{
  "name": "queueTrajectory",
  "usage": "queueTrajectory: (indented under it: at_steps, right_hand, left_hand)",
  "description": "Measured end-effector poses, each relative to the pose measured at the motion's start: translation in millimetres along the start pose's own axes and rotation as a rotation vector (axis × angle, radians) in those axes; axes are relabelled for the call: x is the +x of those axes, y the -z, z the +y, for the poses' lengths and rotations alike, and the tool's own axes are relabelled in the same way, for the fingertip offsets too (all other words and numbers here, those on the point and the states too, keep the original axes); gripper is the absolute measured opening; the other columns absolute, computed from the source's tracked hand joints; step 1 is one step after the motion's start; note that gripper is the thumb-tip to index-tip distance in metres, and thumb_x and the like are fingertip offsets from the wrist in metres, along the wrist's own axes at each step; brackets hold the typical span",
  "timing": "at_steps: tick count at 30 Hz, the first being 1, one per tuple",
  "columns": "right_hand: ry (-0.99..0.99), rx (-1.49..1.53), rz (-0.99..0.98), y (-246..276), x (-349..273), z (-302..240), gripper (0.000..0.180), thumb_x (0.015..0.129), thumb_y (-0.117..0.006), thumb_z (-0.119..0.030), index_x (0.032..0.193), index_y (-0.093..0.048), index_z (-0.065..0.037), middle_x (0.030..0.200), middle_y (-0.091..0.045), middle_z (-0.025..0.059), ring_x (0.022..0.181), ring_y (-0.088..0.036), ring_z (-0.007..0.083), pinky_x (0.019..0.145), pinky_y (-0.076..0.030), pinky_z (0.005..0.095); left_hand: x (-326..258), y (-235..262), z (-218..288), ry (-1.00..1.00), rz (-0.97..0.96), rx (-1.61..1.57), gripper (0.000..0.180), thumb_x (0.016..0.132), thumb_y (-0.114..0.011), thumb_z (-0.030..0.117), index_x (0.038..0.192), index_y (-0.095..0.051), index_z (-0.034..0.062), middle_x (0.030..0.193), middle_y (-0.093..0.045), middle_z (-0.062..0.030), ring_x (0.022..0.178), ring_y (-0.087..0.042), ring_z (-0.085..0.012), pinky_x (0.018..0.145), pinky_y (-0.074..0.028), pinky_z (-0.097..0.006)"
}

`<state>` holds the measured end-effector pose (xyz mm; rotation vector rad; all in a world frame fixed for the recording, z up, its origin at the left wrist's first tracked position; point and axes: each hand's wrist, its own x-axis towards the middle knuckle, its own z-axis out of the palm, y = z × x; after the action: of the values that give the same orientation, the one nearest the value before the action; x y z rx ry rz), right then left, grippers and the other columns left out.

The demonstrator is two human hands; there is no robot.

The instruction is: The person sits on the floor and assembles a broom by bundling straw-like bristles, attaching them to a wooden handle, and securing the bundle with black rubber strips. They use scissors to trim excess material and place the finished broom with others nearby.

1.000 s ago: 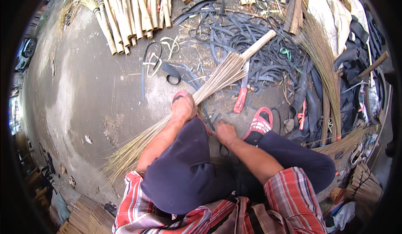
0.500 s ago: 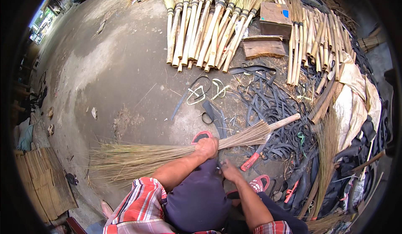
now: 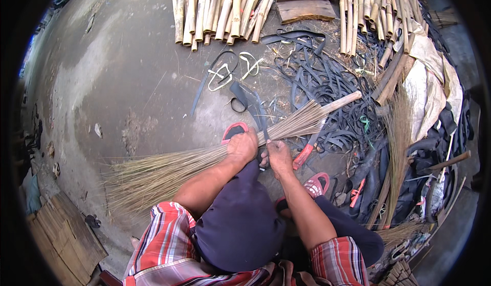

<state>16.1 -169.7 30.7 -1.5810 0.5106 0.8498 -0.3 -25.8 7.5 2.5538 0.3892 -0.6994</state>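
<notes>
A long unfinished-looking broom (image 3: 169, 169) lies slantwise across my raised knee, its loose bristles to the left and its pale bamboo handle (image 3: 343, 102) to the upper right. My left hand (image 3: 243, 145) is closed around the bristle bundle. Just right of it, my right hand (image 3: 280, 158) pinches a dark rubber strip (image 3: 264, 125) that passes over the bundle. The strip's far part trails on the floor beyond the broom. Close to my right hand lies a knife with a red handle (image 3: 304, 156); its blade runs toward the broom's handle end.
Several bamboo broom handles (image 3: 222, 10) lie at the far side, with more bamboo sticks (image 3: 381, 10) right of them. A heap of dark rubber strips (image 3: 327, 76) spreads to the right, beside a pale sack (image 3: 427, 89) and loose bristles (image 3: 398, 153). Flattened cardboard (image 3: 66, 232) is at the lower left.
My right hand has risen from beside my knee to the bristle bundle, bringing the dark strip against it. My left hand keeps its hold. The view has tilted nearer to me.
</notes>
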Motion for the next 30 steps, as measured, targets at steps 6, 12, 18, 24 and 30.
queueTrajectory:
  at_steps: [6,12,18,24,30]
  right_hand:
    - [0.002,0.076,-0.056,2,2,-6,0.030,0.108,-0.060,-0.026,0.097,-0.060,0.002,0.070,-0.065,0.0102,0.042,-0.055,0.0153,0.039,-0.049,0.0316]
    - [-0.056,-0.010,-0.094,9,10,-12,0.027,0.108,-0.060,-0.025,0.097,-0.060,0.000,0.070,-0.063,0.0078,0.044,-0.053,0.0138,0.040,-0.048,0.0312]
    - [0.106,-0.422,-0.307,65,0,40,0.023,0.110,-0.055,-0.022,0.109,-0.062,-0.001,0.082,-0.061,0.0031,0.073,-0.059,0.0124,0.068,-0.049,0.0296]
    - [0.596,-0.719,-0.241,58,43,54,0.023,0.107,-0.056,-0.024,0.112,-0.065,-0.003,0.096,-0.068,0.0139,0.091,-0.067,0.0299,0.083,-0.052,0.0426]
    - [0.908,-1.117,-0.100,56,35,-3,0.037,0.102,-0.060,-0.027,0.132,-0.067,-0.007,0.131,-0.070,0.0222,0.124,-0.065,0.0414,0.104,-0.051,0.0500]
  left_hand:
    - [-3,0,5,0.062,0.001,-0.001,0.058,0.096,-0.055,0.012,0.150,-0.044,-0.0038,0.094,-0.077,-0.0265,0.085,-0.078,-0.0423,0.076,-0.062,-0.052]
    - [1,-1,2,-0.047,-0.024,0.058,0.047,0.094,-0.059,0.013,0.141,-0.060,0.0041,0.096,-0.077,-0.0253,0.089,-0.077,-0.0432,0.079,-0.062,-0.053]
    - [15,27,-15,-0.086,-0.165,-0.121,0.041,0.086,-0.070,0.021,0.124,-0.070,0.0061,0.102,-0.077,-0.0238,0.097,-0.077,-0.0416,0.085,-0.061,-0.052]
    - [14,48,-16,-0.341,-0.928,-0.751,0.032,0.084,-0.086,0.016,0.107,-0.071,-0.0003,0.086,-0.070,-0.0043,0.070,-0.066,-0.0130,0.064,-0.054,-0.030]
    - [16,46,-9,-0.274,-0.905,-0.774,0.039,0.082,-0.084,0.024,0.108,-0.071,-0.0018,0.089,-0.075,-0.0110,0.074,-0.070,-0.0179,0.068,-0.056,-0.033]
